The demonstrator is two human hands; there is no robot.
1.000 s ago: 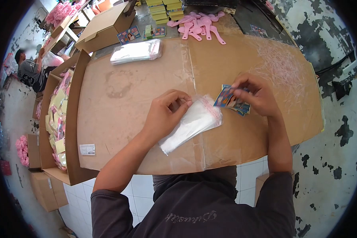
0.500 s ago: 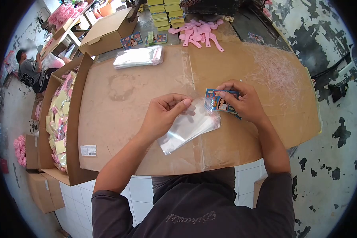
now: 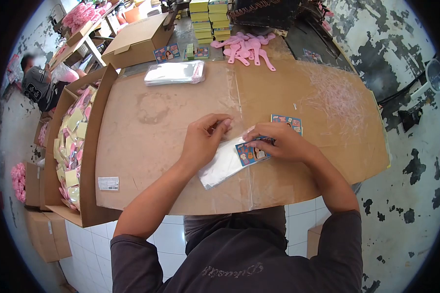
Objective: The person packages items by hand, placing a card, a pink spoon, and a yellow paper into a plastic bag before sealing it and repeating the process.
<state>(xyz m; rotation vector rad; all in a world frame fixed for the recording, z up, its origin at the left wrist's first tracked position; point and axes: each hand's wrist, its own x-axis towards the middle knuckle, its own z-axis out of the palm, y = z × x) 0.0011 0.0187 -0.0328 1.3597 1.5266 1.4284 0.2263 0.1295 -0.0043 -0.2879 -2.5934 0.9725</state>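
clamping a blue, rectangular printed card [image 3: 249, 153] in right hand [image 3: 281, 141] over flat stack of clear plastic bags [image 3: 220, 168]; pinching with left hand [image 3: 202, 140] beside the stack, cannot tell on what. apparently pairing card with bag; calls for neat alignment.
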